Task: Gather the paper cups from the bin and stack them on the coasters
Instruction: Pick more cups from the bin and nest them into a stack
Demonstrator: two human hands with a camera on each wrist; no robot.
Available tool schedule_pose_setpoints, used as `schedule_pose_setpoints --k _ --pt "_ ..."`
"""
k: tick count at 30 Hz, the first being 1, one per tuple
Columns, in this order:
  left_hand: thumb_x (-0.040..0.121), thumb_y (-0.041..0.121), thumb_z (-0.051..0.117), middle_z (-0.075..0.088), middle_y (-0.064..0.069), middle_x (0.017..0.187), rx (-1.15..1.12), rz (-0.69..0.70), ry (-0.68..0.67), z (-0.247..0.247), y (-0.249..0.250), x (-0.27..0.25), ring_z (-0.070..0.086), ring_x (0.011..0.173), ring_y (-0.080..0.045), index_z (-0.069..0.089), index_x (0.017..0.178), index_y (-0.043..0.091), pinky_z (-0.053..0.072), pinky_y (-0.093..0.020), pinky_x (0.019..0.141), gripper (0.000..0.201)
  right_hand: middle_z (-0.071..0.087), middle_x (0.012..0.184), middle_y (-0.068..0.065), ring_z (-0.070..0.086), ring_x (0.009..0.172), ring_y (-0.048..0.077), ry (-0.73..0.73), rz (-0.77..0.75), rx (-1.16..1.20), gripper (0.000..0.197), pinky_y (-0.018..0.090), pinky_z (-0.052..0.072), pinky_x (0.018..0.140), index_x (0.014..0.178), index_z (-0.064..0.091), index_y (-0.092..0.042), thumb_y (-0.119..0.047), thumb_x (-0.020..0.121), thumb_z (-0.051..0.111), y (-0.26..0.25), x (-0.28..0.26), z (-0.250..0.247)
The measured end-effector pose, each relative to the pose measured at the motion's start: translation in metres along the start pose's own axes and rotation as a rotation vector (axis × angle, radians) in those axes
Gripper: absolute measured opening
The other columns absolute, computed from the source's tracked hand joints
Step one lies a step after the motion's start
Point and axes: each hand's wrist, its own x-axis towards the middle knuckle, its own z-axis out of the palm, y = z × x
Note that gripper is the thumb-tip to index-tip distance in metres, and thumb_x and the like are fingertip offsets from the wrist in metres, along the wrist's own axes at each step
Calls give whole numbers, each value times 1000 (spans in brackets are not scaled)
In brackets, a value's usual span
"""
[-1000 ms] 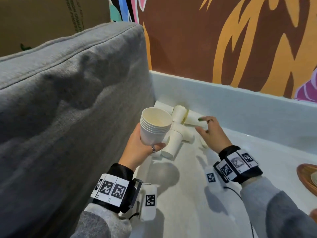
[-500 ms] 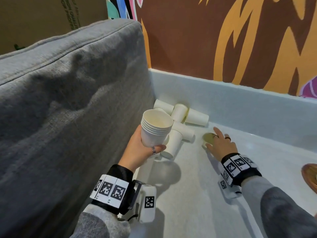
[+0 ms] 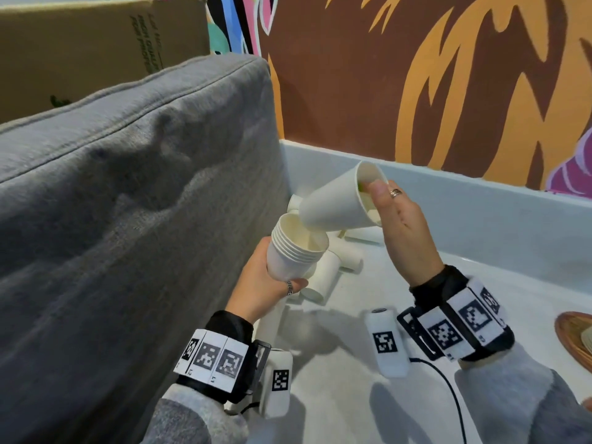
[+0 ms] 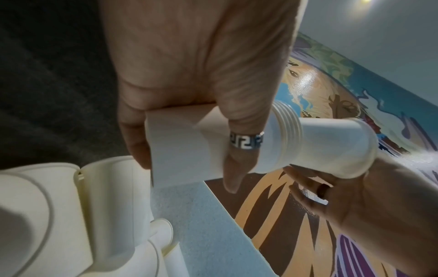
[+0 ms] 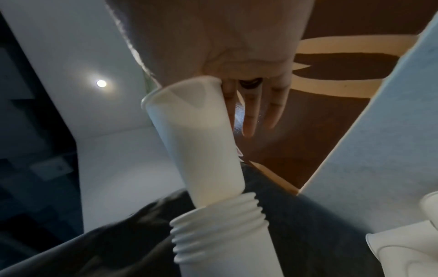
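My left hand (image 3: 266,283) grips a nested stack of white paper cups (image 3: 296,248) upright above the bin floor. My right hand (image 3: 397,219) pinches a single white cup (image 3: 339,203) at its rim, thumb on the outside, a finger inside. That cup is tilted, and its base sits just inside the mouth of the stack. The wrist views show the same: the single cup (image 5: 194,142) entering the stack (image 5: 220,224), and the stack (image 4: 213,142) in my left fingers. Several loose cups (image 3: 323,274) lie on their sides on the bin floor behind the stack.
The pale grey bin (image 3: 480,219) has a low wall running along a brown and orange mural. A grey cushion (image 3: 128,203) rises at the left, close to my left hand. A wooden coaster (image 3: 573,334) shows at the right edge. A cardboard box (image 3: 96,43) stands behind the cushion.
My right hand picked a cup off the bin floor, lifted it and brought it left to the mouth of the stack. The left hand kept holding the stack.
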Motion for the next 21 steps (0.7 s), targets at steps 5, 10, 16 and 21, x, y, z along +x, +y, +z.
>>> schedule_pose_setpoints --k 5,10,16,21 --pt "69 5 79 64 6 107 -8 23 3 -8 2 -5 61 100 -11 51 117 24 52 -31 82 58 51 99 -4 49 96 10 -308 83 -161 33 17 35 83 94 56 -34 -56 87 32 -4 -7 21" --pt "68 5 80 64 4 108 -32 15 44 -18 -1 -8 62 99 -11 51 118 21 51 -32 85 60 34 126 -8 36 120 5 -243 121 -17 46 20 26 106 121 47 -32 -53 85 27 -2 -6 43" --pt "65 3 82 65 2 113 -106 45 12 -23 -2 -12 62 104 -13 52 120 25 53 -33 84 66 47 115 -16 46 114 3 -200 22 14 15 22 35 100 103 42 -45 -47 89 40 4 4 69" --pt "66 -2 81 65 3 111 -137 79 55 -29 1 -14 63 97 -4 52 121 23 52 -18 76 67 55 109 -17 50 113 9 -257 90 110 16 24 38 98 112 45 -37 -41 97 40 11 -1 85"
